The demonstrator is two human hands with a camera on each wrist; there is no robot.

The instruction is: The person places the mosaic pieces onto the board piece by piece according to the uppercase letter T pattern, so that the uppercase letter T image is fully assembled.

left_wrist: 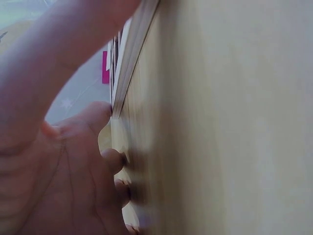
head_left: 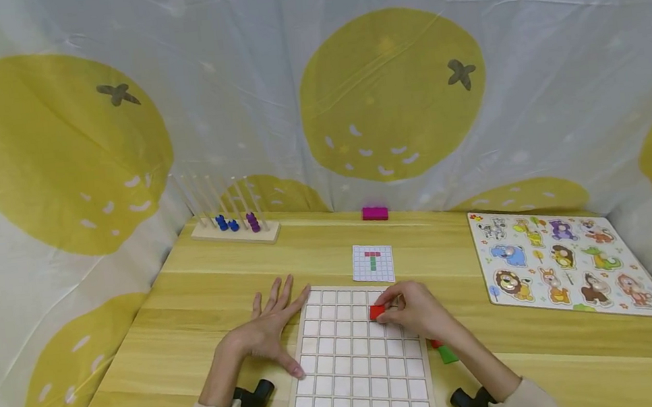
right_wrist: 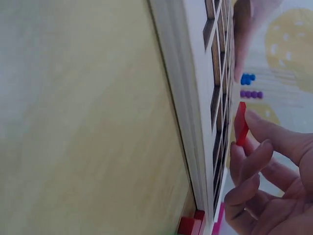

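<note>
A wooden grid board [head_left: 355, 351] with rows of square recesses lies on the table. My right hand [head_left: 417, 312] pinches a red square tile [head_left: 376, 311] between thumb and fingers over the board's upper right part. In the right wrist view the tile [right_wrist: 241, 123] is tilted, its edge toward the board's cells. My left hand [head_left: 265, 334] spreads its fingers along the board's left side, thumb and index finger at the frame, palm over the table. Beside the board's right edge, partly behind the right forearm, lie a green tile [head_left: 448, 354] and red tiles [right_wrist: 190, 225].
Above the board lies a card [head_left: 373, 263] with a red and green T pattern. Behind it is a magenta block [head_left: 375, 213]. A peg stand [head_left: 236, 233] with blue and purple beads is back left; an animal puzzle [head_left: 565, 264] is right. Patterned cloth [head_left: 244, 106] hangs behind.
</note>
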